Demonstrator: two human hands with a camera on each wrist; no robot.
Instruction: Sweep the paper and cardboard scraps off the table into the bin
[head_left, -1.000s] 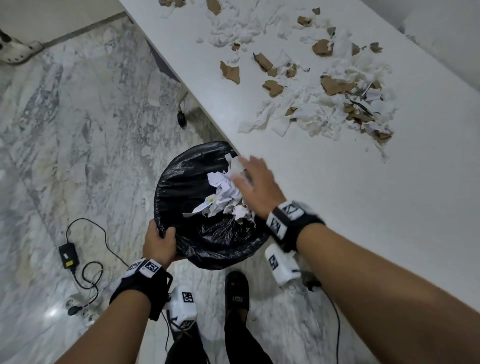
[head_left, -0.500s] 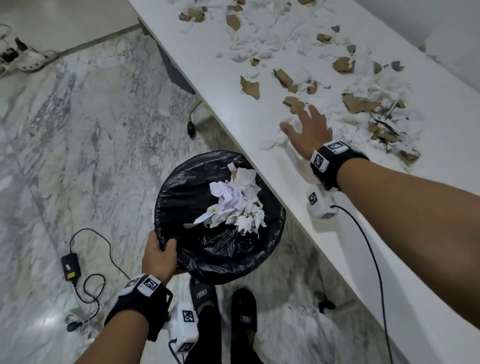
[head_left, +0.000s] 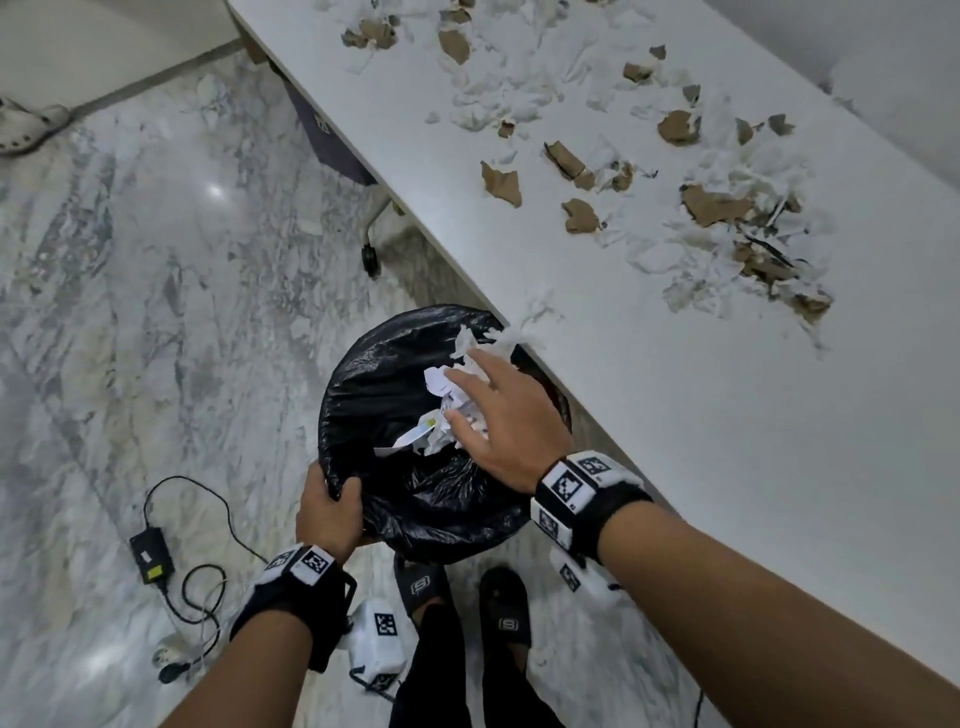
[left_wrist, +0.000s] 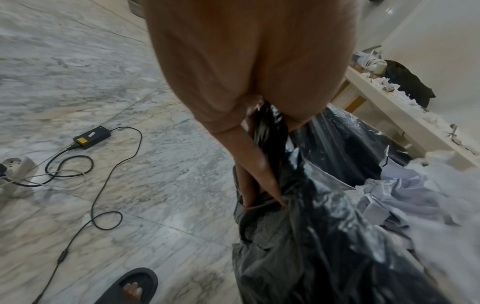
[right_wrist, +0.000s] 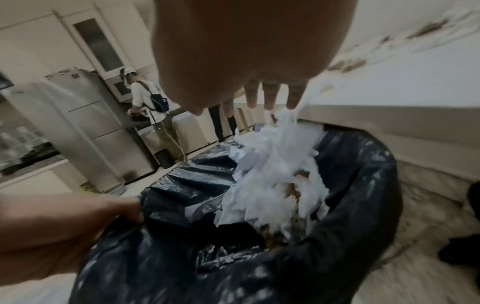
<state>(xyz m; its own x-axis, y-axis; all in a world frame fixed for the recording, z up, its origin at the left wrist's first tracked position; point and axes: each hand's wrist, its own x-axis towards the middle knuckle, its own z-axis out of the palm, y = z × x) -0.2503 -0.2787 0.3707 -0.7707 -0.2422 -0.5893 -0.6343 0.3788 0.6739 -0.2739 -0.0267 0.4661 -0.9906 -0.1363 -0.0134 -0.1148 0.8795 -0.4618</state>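
A round bin (head_left: 384, 374) lined with a black bag stands on the floor against the edge of the white table (head_left: 727, 441). Crumpled white paper (head_left: 441, 410) fills its middle. My left hand (head_left: 327, 512) grips the bag's near rim (left_wrist: 262, 185), fingers curled over it. My right hand (head_left: 493, 415) hovers over the bin with straight, spread fingers (right_wrist: 270, 96), white paper scraps (right_wrist: 280, 144) falling from the table edge beneath them. Torn white paper and brown cardboard scraps (head_left: 727, 228) lie scattered over the far part of the table.
A black power adapter (head_left: 151, 558) with looped cables and a socket strip lies on the marble floor at the left. My two black sandals (head_left: 504, 608) stand just behind the bin. A table leg with a castor (head_left: 370, 254) is beyond it. Another person (right_wrist: 153, 107) stands far off.
My right hand reached out onto the table by the scraps, then swept back over the bin, bringing white paper off the edge. My left hand kept hold of the bag rim.
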